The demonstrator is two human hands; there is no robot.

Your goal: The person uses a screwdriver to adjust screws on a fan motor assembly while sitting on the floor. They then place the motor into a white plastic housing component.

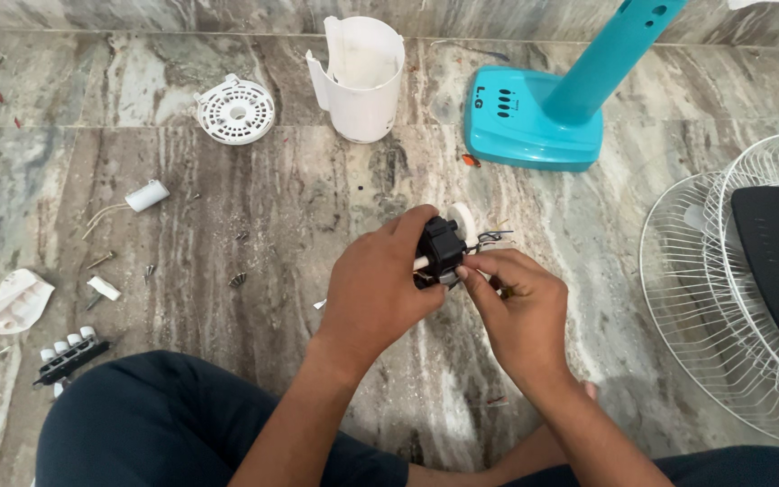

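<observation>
Marble floor (227, 225) seen from above. Left hand (380, 284) grips a small black motor part (439, 252) held just above the floor; right hand (520, 311) pinches its lower edge. Beyond stand a turquoise fan base (534, 122) and white housing (358, 81); screws (238, 280) lie scattered left.

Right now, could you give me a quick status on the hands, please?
Left hand and right hand both gripping black motor. Screws loose on floor, clear of hands.
</observation>
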